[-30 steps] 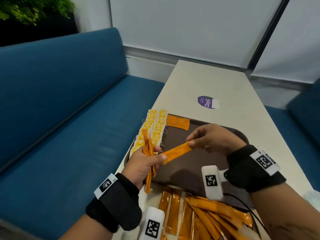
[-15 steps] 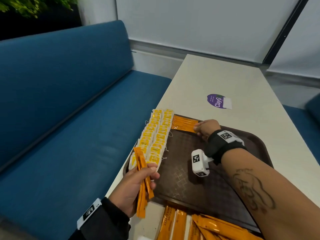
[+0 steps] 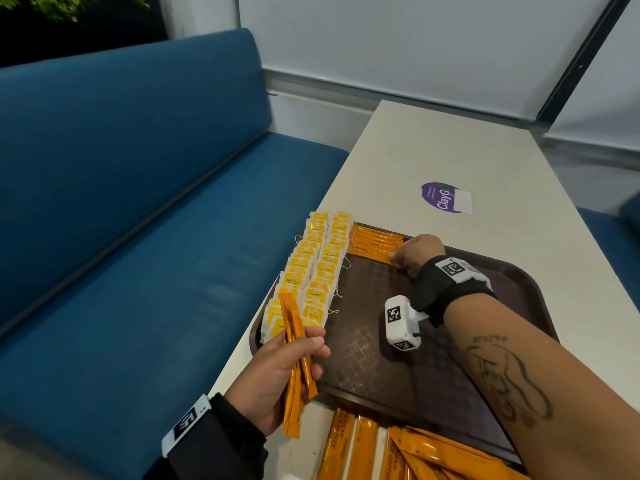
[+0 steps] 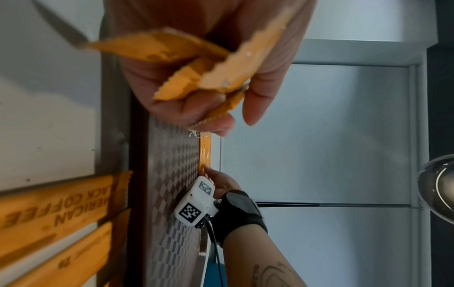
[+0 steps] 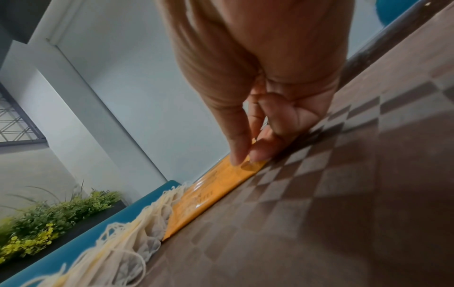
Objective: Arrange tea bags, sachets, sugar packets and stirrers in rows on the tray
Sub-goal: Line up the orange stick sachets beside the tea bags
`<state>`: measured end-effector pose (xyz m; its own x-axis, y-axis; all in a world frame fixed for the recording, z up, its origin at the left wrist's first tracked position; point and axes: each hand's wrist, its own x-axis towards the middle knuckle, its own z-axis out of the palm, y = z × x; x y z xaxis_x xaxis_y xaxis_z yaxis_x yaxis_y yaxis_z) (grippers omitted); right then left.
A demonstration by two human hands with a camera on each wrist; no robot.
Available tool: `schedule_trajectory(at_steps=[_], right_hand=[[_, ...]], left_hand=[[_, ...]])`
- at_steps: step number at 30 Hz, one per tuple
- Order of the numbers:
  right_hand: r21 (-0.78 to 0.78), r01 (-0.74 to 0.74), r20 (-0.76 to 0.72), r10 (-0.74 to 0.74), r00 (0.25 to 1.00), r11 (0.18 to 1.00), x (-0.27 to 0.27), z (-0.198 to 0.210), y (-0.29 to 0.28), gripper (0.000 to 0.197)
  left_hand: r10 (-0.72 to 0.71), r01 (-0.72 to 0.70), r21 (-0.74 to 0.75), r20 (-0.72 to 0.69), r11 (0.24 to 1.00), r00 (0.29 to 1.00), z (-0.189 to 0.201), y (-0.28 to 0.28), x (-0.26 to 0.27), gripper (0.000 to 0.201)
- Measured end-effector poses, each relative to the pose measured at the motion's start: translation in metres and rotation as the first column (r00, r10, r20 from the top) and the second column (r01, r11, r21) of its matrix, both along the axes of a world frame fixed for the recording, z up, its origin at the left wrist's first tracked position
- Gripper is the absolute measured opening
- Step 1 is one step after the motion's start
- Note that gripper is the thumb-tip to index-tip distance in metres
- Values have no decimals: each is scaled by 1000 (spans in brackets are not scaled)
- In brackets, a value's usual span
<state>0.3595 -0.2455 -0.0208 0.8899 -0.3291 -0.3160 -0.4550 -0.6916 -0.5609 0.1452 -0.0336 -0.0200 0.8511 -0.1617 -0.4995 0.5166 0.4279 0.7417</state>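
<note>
right fingers (image 5: 242,153) straight, tips pressing near end of flat orange sachet (image 5: 211,196) at far edge of tray (image 3: 512,292), beside tea bags (image 3: 315,271). left hand (image 3: 277,372) gripping sachet bundle (image 3: 294,362). strings of tea bags clear in right wrist view only; loose sachets (image 3: 363,448) on bench (image 3: 450,150) in head view.

Blue upholstered bench (image 3: 131,209) along the left, seat and backrest. Pale cream table (image 3: 433,161) runs to the far wall; purple round sticker (image 3: 441,198) on it. Far wall of grey-white panels (image 3: 398,39) with a dark upright frame (image 3: 575,57). Green plants (image 5: 49,215) behind the bench (some yellow blooms). Dim, cool light.
</note>
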Motion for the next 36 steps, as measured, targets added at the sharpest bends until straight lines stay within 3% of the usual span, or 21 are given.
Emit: schedule_trajectory(at_steps=[4, 11, 14, 17, 21, 25, 29, 31, 34, 36], right_hand=[[121, 1, 43, -6, 999, 993, -1, -8, -7, 36], [235, -30, 168, -10, 986, 972, -38, 20, -10, 17], [381, -185, 194, 117, 974, 906, -86, 44, 2, 22], [420, -357, 166, 317, 934, 834, -140, 59, 16, 22], [470, -450, 71, 476, 877, 759, -200, 57, 35, 24], [645, -370, 129, 382, 915, 669, -221, 48, 40, 27], [446, -449, 123, 444, 888, 774, -222, 52, 36, 40], [540, -388, 166, 358, 919, 747, -217, 57, 33, 40], [708, -306, 194, 241, 951, 637, -209, 61, 29, 33], [629, -358, 213, 289, 933, 690, -203, 61, 27, 26]], left_hand=[[-12, 12, -6, 14, 1000, 1000, 2, -2, -2, 20], [-13, 14, -66, 20, 998, 1000, 7, -4, -7, 21], [-7, 8, -84, 18, 996, 1000, 12, -6, -9, 19], [9, -7, -83, 16, 997, 1000, 16, -10, -10, 16], [1, 0, -78, 17, 997, 1000, 21, -20, -12, 17], [-42, 42, 5, 57, 999, 997, 18, -25, -13, 13], [-98, 80, 138, 134, 987, 986, 14, -22, -12, 28], [-151, 116, 208, 163, 971, 975, 14, -21, -13, 36], [-241, 188, 272, 178, 944, 954, 13, -20, -12, 27], [-270, 213, 293, 172, 932, 948, 12, -20, -11, 22]])
